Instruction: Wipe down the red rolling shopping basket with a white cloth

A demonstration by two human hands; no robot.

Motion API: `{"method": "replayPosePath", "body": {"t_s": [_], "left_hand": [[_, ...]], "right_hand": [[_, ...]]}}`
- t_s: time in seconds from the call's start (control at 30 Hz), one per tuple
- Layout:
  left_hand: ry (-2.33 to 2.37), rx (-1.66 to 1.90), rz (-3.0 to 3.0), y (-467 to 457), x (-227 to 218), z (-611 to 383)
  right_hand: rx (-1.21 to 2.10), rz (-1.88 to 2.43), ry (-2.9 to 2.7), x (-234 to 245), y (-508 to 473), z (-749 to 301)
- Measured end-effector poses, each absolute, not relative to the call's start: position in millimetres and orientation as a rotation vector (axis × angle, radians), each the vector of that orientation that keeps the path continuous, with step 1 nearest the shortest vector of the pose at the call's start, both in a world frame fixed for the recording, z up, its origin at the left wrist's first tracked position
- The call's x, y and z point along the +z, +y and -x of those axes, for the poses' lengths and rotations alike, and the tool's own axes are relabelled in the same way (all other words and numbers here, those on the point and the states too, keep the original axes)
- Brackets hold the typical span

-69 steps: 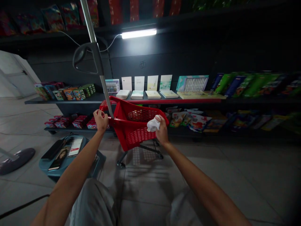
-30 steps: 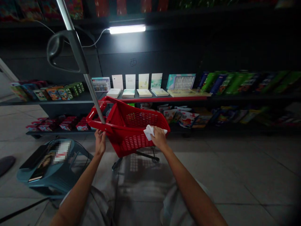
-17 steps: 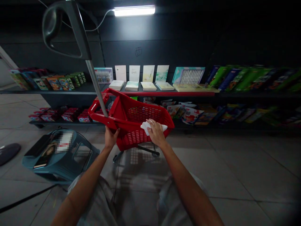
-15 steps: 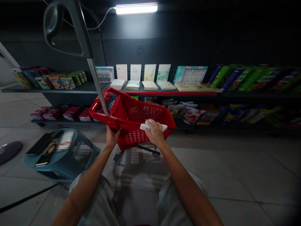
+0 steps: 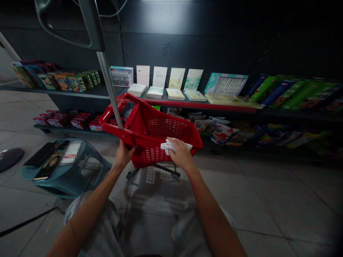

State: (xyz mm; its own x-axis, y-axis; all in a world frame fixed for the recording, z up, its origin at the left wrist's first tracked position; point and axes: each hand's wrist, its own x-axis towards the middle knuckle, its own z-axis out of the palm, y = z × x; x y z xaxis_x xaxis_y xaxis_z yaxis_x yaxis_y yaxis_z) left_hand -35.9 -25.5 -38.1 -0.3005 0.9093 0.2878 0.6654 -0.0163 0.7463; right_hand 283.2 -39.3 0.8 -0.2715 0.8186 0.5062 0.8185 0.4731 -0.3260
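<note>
A red plastic shopping cart (image 5: 150, 143) with a perforated basket stands in front of me. My left hand (image 5: 124, 155) grips its near side at the left, below the handle; the thumb shows and the other fingers are partly hidden. My right hand (image 5: 181, 152) is closed over a crumpled white cloth (image 5: 167, 145) and presses it on the near rim, toward the right end of the basket. A grey metal pole (image 5: 109, 85) with a dark handle grip (image 5: 92, 26) rises at the cart's left side.
Behind the cart runs a dark shelf (image 5: 99, 91) with upright cards, small boxes and green packets. Snack bags (image 5: 223, 132) and red boxes (image 5: 80, 120) fill the lower level. At left stands a blue-grey plastic stool (image 5: 91, 162) with a phone (image 5: 43, 173) on it. Tiled floor surrounds the cart.
The camera has tilted down, so the lamp has mostly left the top of the view. Both hands keep their places on the cart; my right hand and the cloth have shifted only slightly.
</note>
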Motion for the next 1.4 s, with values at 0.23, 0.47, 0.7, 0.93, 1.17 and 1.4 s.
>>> {"method": "replayPosePath", "body": {"t_s": [0.23,0.47,0.7,0.93,1.17,1.4], "left_hand": [[2.08,1.098,-1.707,-33,-34,30],[2.284,0.651,-1.8,-44,-26,31],[2.164,0.17,-1.99,-71,-1,25],[1.981,-0.094,-2.058,-101,52,-7],[2.024,0.19,-2.028,-96,52,-12],[1.475,1.492,-2.462,-91,31,5]], "right_hand": [[0.094,1.457,-1.881,-3,-36,-333],[0.102,1.186,-2.005,6,-41,-276],[-0.172,0.536,-2.12,31,-83,-236],[-0.418,0.034,-2.082,69,-140,-221],[-0.412,0.117,-2.062,85,-142,-228],[-0.36,0.166,-2.081,77,-133,-227]]}}
